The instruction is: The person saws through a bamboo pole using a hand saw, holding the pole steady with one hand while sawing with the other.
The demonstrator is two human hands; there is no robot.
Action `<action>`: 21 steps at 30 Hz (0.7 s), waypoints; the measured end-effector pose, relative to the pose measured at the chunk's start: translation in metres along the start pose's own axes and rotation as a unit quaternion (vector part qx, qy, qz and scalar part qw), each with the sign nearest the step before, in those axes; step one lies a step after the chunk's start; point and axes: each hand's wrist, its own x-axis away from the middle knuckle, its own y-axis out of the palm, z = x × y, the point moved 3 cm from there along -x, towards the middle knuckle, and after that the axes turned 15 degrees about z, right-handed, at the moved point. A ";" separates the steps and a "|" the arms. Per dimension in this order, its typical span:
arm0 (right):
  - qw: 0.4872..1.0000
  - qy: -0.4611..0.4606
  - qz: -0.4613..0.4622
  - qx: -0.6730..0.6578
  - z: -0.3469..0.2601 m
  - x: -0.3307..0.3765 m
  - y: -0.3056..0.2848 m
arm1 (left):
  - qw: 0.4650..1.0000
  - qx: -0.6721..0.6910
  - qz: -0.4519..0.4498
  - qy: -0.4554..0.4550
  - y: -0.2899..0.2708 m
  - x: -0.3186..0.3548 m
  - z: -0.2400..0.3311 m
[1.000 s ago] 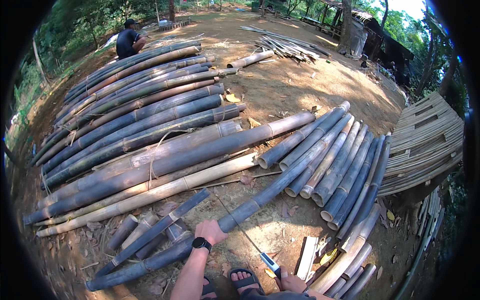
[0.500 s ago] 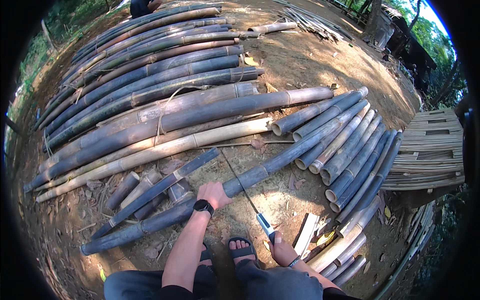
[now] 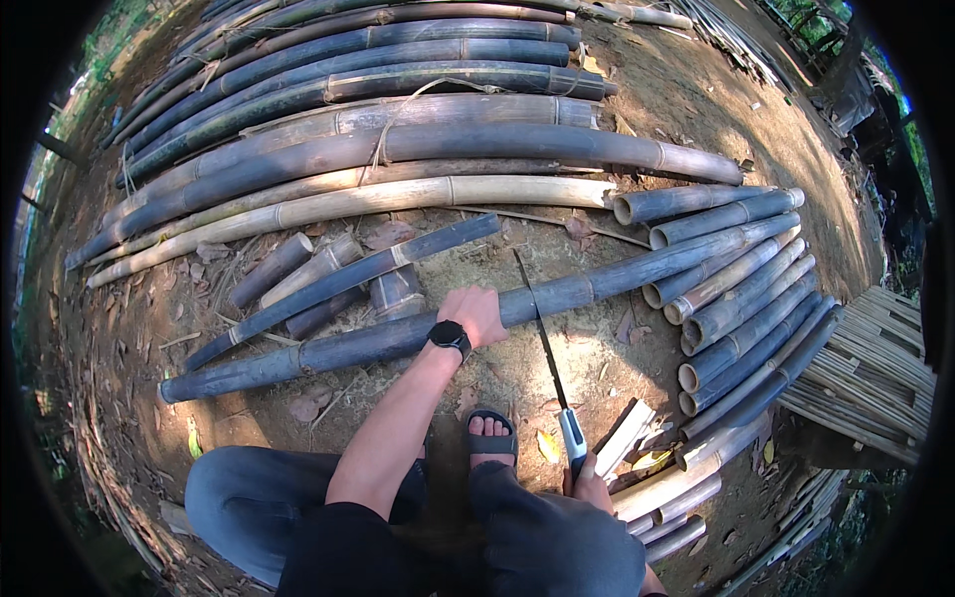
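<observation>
A long dark bamboo pole (image 3: 328,349) runs across in front of me, its right end lying up among the cut pieces. My left hand (image 3: 472,316), with a black watch on the wrist, is closed over the pole near its middle. My right hand (image 3: 591,489) grips the pale and dark handle of a hand saw (image 3: 572,434). The saw's thin blade crosses the pole just right of my left hand, its tip pointing away from me. Whether the teeth have cut into the bamboo, I cannot tell. Part of the right hand is hidden by my knee.
Long bamboo poles (image 3: 428,143) lie in rows beyond. Several cut bamboo lengths (image 3: 741,316) are stacked at right, with paler pieces (image 3: 686,476) below them. Short offcuts (image 3: 274,269) and a split strip (image 3: 348,282) lie at left. A slatted bamboo panel (image 3: 863,373) stands far right.
My right hand has drawn the saw back toward me, so less blade reaches past the pole. My left hand keeps its hold. The whole view has shifted and tilted.
</observation>
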 end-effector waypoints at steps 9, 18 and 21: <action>0.999 0.018 -0.037 0.024 -0.010 0.012 -0.017 | 1.000 0.009 0.000 0.008 -0.003 0.002 -0.003; 0.999 0.013 -0.044 -0.003 0.056 0.049 0.004 | 1.000 0.005 -0.017 0.012 -0.005 0.000 0.000; 0.995 0.062 -0.073 0.008 0.041 0.053 0.004 | 1.000 -0.003 0.000 0.008 -0.001 -0.002 -0.010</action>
